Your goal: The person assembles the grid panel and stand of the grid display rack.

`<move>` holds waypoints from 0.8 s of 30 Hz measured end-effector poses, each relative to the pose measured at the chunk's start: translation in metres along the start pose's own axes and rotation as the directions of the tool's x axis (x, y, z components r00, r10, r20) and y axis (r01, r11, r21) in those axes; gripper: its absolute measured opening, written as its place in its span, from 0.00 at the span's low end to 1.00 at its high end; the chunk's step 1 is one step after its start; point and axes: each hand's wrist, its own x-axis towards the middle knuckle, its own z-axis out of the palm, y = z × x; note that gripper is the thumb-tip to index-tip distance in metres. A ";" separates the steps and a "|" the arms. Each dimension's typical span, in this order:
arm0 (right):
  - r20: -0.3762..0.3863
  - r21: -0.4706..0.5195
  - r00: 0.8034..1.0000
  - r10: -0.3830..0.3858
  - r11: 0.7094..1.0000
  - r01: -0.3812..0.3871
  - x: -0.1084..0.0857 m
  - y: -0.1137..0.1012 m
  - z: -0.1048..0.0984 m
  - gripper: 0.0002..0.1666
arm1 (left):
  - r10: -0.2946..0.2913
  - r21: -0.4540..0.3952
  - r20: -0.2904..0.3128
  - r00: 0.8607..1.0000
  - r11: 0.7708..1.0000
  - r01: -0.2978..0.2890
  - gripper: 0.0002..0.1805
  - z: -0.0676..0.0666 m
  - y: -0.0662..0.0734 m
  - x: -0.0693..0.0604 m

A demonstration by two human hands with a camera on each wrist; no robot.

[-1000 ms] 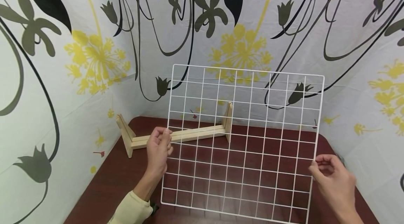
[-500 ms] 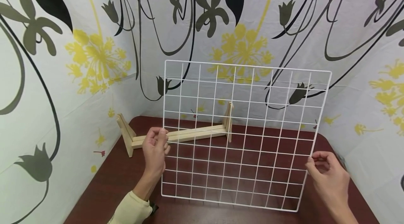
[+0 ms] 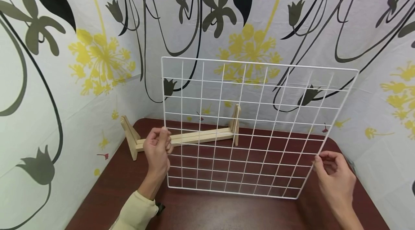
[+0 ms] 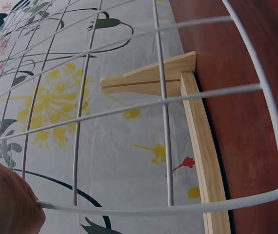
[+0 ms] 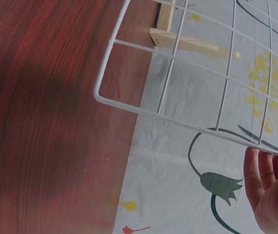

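Observation:
A white wire grid panel [image 3: 248, 127] is held up over the table, its top edge tilted toward the head camera. My left hand [image 3: 157, 150] pinches its left side wire between thumb and curled fingers. On the opposite side wire, my right hand [image 3: 337, 177] has a thumb-and-finger pinch at about the same height. Behind the grid stands a pale wooden stand [image 3: 202, 136], a long rail with an upright at each end, partly seen through the mesh. In the left wrist view only part of the left hand [image 4: 12, 200] shows at the wire.
The dark red wooden table [image 3: 227, 212] extends beneath the grid. A white cloth with flower prints [image 3: 207, 46] hangs at the back and both sides, close to the table edges. A small dark object [image 3: 160, 208] shows by the left sleeve.
The grid has tilted, its top edge coming nearer and its bottom edge swinging away toward the stand. Both hands have shifted slightly left and up, keeping their grip.

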 end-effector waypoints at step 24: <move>-0.091 0.026 0.992 -0.086 0.996 0.089 -0.003 -0.015 0.014 0.15 | 0.225 -0.232 0.082 0.971 0.952 -0.201 0.15 0.015 -0.005 0.032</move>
